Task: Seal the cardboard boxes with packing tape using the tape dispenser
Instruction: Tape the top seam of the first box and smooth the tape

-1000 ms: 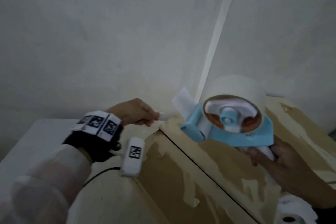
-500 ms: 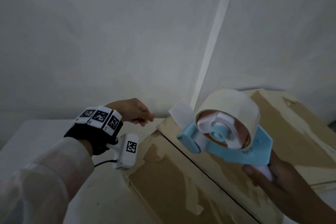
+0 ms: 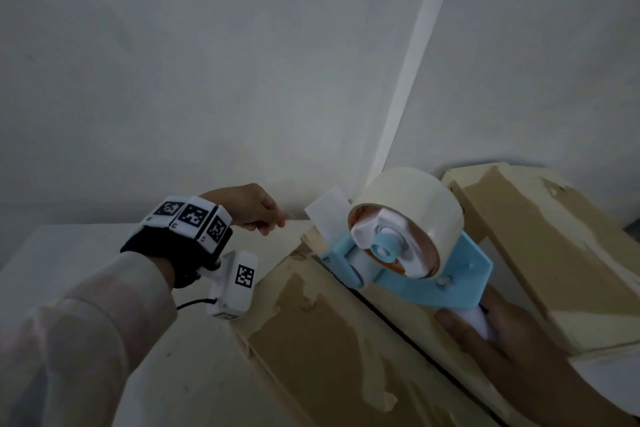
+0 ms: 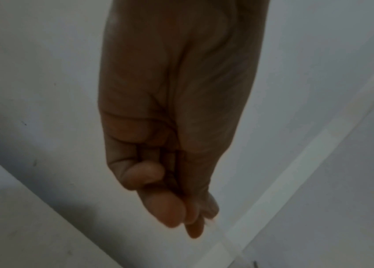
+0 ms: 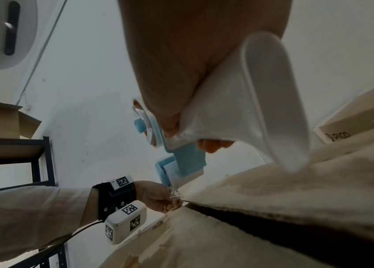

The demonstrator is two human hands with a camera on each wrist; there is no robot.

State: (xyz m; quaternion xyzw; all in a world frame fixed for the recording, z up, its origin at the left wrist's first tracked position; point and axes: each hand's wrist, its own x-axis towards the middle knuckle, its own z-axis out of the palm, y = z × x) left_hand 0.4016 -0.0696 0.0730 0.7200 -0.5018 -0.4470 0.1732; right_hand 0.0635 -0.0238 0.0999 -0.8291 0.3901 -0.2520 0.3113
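Over the far end of the seam [image 3: 408, 336] in the cardboard box [image 3: 311, 340], our right hand [image 3: 512, 350] grips the tape dispenser [image 3: 408, 253] by its handle. Its loose tape tab [image 3: 327, 215] sticks up just beside our left hand [image 3: 249, 208], not touching it. That hand's fingertips bunch on nothing we can see. The seam runs back toward us.

sleeve [image 3: 86, 340]: pale, sheer | wristband [image 3: 162, 250]: black, 3 tags | camera [image 3: 232, 291]: white, cabled

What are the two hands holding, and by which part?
The right hand grips the tape dispenser by its white handle. The left hand pinches its fingertips together; whether on anything cannot be told.
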